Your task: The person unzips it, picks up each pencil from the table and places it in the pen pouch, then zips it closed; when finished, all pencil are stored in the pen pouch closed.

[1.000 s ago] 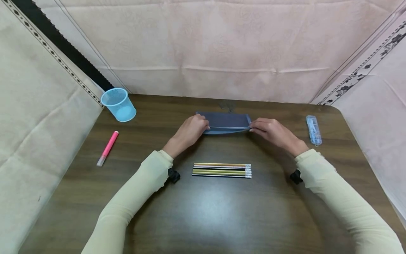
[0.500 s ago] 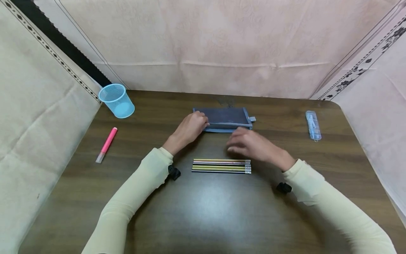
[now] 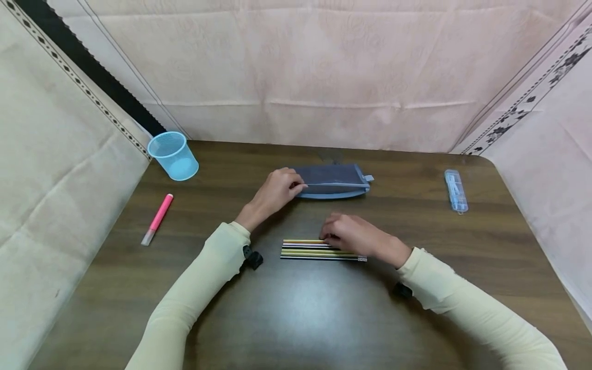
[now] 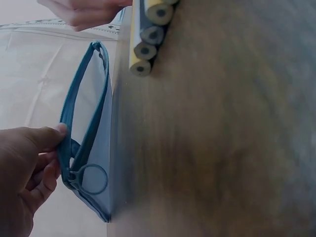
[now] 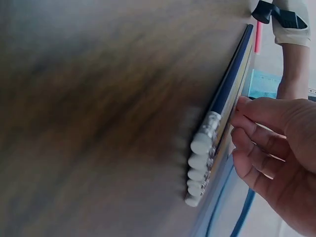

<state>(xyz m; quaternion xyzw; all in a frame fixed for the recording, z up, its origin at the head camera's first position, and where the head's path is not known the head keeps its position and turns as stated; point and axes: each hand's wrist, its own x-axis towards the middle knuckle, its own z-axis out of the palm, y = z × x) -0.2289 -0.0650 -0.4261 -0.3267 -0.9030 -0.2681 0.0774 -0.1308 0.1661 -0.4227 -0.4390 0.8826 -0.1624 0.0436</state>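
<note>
My left hand (image 3: 274, 192) pinches the left end of a blue zippered pencil case (image 3: 334, 176) with dark see-through sides. In the left wrist view its zipper mouth gapes, and a ring pull (image 4: 93, 179) hangs beside the thumb. Nearer on the table lies a row of several pencils (image 3: 300, 254), with plain unsharpened ends to the left and white erasers (image 5: 200, 143) to the right. Over the eraser half, my right hand (image 3: 358, 237) reaches down with loosely bent fingers, fingertips right at the far pencil. It covers part of the row in the head view.
On the left stand a light blue mesh cup (image 3: 176, 159) and, lying closer, a pink marker (image 3: 159, 218) with a clear cap. A small clear-blue case (image 3: 456, 191) lies far right. Cloth hangs (image 3: 333, 77) rise along the back and sides of the brown table (image 3: 259, 318).
My right hand has let go of the pencil case's right end and moved down to the pencils. The left hand stays at the case's left end.
</note>
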